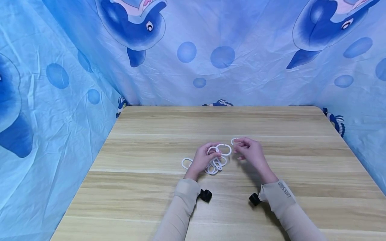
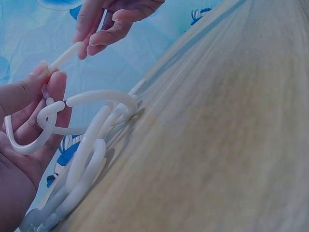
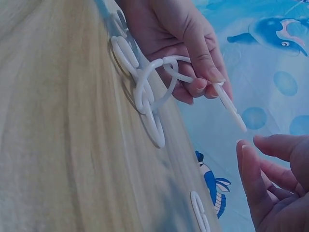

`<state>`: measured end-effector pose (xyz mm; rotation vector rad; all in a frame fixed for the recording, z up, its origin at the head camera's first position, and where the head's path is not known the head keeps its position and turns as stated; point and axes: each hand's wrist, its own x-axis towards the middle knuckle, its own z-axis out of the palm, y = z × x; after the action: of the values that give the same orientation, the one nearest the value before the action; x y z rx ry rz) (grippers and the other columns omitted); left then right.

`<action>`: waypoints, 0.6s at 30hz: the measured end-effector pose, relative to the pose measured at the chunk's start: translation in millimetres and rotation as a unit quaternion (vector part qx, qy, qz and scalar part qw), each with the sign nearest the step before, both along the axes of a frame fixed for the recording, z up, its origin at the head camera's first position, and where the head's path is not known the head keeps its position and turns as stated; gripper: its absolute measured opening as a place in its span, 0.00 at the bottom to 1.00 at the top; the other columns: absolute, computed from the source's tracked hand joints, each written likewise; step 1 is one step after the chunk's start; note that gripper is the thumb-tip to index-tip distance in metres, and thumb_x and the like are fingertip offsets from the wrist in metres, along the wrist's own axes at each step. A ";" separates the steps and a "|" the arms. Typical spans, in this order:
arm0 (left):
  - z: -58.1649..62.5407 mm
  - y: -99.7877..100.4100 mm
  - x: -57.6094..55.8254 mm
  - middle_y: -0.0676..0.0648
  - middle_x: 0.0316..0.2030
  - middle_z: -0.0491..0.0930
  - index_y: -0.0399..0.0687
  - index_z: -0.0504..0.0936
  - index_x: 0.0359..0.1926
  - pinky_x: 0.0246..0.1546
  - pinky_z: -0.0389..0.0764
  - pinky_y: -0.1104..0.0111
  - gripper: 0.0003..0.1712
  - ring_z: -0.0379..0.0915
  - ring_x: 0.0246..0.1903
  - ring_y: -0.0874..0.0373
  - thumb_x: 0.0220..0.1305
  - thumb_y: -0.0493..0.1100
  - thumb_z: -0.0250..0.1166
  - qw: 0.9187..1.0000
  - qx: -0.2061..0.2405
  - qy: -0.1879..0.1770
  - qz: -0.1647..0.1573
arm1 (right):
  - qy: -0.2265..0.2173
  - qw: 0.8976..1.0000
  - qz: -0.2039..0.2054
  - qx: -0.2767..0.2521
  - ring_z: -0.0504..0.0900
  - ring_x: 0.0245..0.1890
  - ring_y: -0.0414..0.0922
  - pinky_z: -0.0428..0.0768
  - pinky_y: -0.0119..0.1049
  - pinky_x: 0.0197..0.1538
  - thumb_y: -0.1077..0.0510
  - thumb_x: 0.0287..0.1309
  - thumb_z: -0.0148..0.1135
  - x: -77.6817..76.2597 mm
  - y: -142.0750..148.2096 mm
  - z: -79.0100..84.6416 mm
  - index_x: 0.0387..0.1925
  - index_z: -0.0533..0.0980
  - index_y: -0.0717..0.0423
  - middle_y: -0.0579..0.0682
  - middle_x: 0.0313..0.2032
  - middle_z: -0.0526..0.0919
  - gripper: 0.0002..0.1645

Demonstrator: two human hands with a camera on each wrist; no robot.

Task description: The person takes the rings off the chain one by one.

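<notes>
My left hand [image 1: 205, 157] pinches a white plastic C-shaped link [image 3: 229, 104] between thumb and fingertips. Other white links [image 2: 84, 159], joined in a chain, hang from that hand and trail onto the wooden table. My right hand [image 1: 250, 152] is just to the right. Its thumb and fingers are parted, and in the right wrist view there is nothing between them and a small gap to the pinched link. Near the right fingertips lies a separate white link [image 3: 199, 212] on the table, partly hidden by that hand in the head view.
Left of my left hand, another white link [image 1: 186, 162] rests on the wooden table [image 1: 135, 197], partly covered by the hand. A blue curtain [image 1: 193, 80] printed with dolphins and bubbles hangs behind the table's far edge and along its sides.
</notes>
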<state>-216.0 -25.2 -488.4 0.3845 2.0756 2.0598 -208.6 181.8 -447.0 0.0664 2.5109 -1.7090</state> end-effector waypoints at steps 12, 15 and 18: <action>1.2 0.0 -0.2 0.29 0.41 0.82 0.33 0.74 0.58 0.41 0.86 0.68 0.25 0.80 0.31 0.68 0.59 0.29 0.64 1.000 0.006 0.005 0.009 | -0.008 0.999 0.016 -0.042 0.86 0.33 0.45 0.87 0.35 0.30 0.63 0.59 0.64 5.3 -5.4 -3.8 0.55 0.74 0.66 0.51 0.35 0.84 0.22; 0.6 -0.3 -0.7 0.30 0.41 0.82 0.34 0.75 0.58 0.41 0.86 0.69 0.25 0.81 0.31 0.65 0.59 0.29 0.65 1.000 0.004 -0.001 0.011 | -0.006 0.999 0.023 -0.045 0.86 0.33 0.45 0.87 0.35 0.30 0.62 0.60 0.64 6.1 -6.5 -4.8 0.55 0.74 0.67 0.49 0.34 0.85 0.23; 0.5 -0.7 -0.8 0.31 0.41 0.82 0.35 0.75 0.58 0.42 0.86 0.67 0.25 0.82 0.33 0.61 0.58 0.30 0.65 1.000 0.003 -0.003 0.014 | -0.006 0.999 0.026 -0.040 0.86 0.34 0.46 0.87 0.35 0.30 0.61 0.60 0.64 7.4 -8.0 -5.0 0.54 0.75 0.65 0.53 0.36 0.85 0.22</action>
<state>-216.8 -25.9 -487.9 0.3531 2.0838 2.0800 -201.2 173.8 -452.0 0.0048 2.4113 -1.7810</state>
